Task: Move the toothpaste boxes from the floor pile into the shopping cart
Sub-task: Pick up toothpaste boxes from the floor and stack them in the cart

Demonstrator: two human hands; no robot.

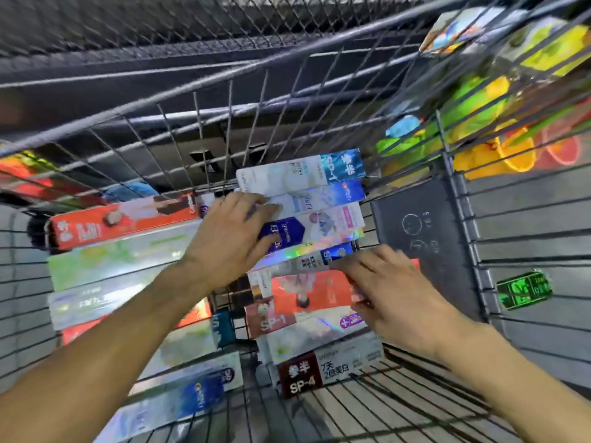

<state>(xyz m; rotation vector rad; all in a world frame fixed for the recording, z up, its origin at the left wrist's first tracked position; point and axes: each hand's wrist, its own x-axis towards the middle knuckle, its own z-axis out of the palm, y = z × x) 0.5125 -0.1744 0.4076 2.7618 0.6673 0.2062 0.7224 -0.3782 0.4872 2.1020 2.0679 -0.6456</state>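
Both my hands are down inside the wire shopping cart [323,407], whose floor holds several toothpaste boxes laid in two rows. My left hand [233,235] rests with straight fingers on the white and blue boxes [300,177] at the far end of the right row. My right hand [393,289] holds the right end of an orange-red box [307,292] lying on that row. A dark red box marked SP-4 [329,372] lies nearest me. The left row begins with a long red box [121,225] and a green-white one [112,260].
A dark grey plastic flap [422,238] stands against the cart's right wall. Beyond the mesh at upper right hang colourful packets [479,123]. A green sticker [524,289] lies on the floor outside the cart's right side. More packaging shows at far left.
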